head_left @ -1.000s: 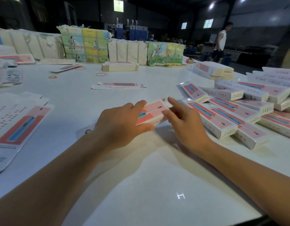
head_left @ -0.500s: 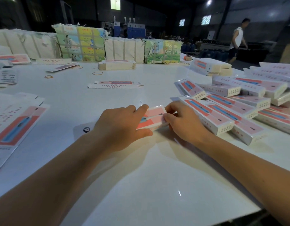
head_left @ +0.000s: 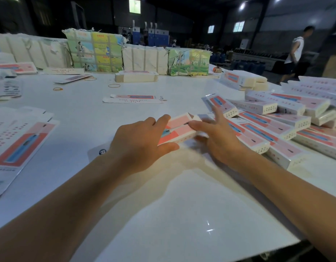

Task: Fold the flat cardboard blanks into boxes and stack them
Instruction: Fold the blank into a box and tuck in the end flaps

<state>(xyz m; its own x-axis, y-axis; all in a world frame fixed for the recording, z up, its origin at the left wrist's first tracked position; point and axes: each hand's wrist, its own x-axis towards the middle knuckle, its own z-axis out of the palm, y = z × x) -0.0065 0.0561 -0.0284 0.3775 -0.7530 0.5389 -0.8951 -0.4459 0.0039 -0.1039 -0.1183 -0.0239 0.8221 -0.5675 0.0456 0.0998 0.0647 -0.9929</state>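
A pink and white cardboard box (head_left: pixel 179 130) lies on the white table (head_left: pixel 182 205) in front of me, half formed. My left hand (head_left: pixel 142 142) grips its near end, thumb underneath and fingers over the top. My right hand (head_left: pixel 218 137) is at the box's far end with fingers spread and blurred; its thumb touches the box. A pile of folded boxes (head_left: pixel 276 127) lies to the right. Flat blanks (head_left: pixel 18 146) lie in a stack at the left.
A single flat blank (head_left: pixel 134 98) lies further back, with rubber bands (head_left: pixel 114 85) near it. A low stack of blanks (head_left: pixel 136 76) and wrapped bundles (head_left: pixel 95 52) line the far edge. A person (head_left: pixel 295 52) walks at the back right.
My right hand's fingers have uncurled from the box's end and spread out. The left hand keeps its grip. The person in the background has walked to the right.
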